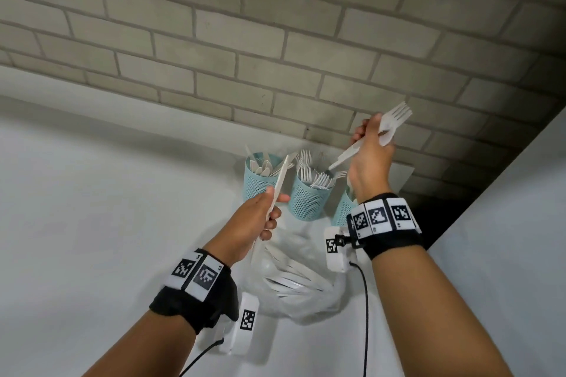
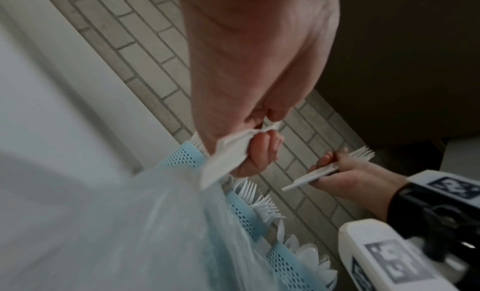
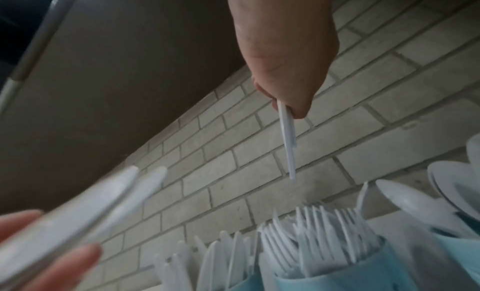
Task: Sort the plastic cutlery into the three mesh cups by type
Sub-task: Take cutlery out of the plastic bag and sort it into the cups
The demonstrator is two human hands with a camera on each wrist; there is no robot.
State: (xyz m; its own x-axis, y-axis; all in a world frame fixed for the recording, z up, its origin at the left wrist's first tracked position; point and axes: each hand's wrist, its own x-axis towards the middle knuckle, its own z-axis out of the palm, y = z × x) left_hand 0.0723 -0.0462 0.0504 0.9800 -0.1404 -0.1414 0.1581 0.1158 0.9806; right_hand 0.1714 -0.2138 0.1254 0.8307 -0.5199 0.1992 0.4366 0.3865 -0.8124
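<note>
Three teal mesh cups stand by the brick wall: the left cup (image 1: 258, 185) holds knives, the middle cup (image 1: 307, 202) holds forks, and the right cup (image 1: 343, 208) is half hidden behind my right wrist. Spoons (image 3: 428, 199) show in that right cup. My left hand (image 1: 272, 208) grips white plastic knives (image 1: 281, 180) by the handles, blades up, just in front of the left cup. My right hand (image 1: 372, 131) holds white forks (image 1: 396, 115) above the middle and right cups, tines up, handles slanting down-left. A clear plastic bag (image 1: 294, 281) of unsorted cutlery lies below the cups.
The cups and bag sit on a white counter (image 1: 107, 208) against a grey brick wall (image 1: 245, 55). A white panel edge (image 1: 505, 223) bounds the right side, with a dark gap behind it. Cables trail from both wrist cameras.
</note>
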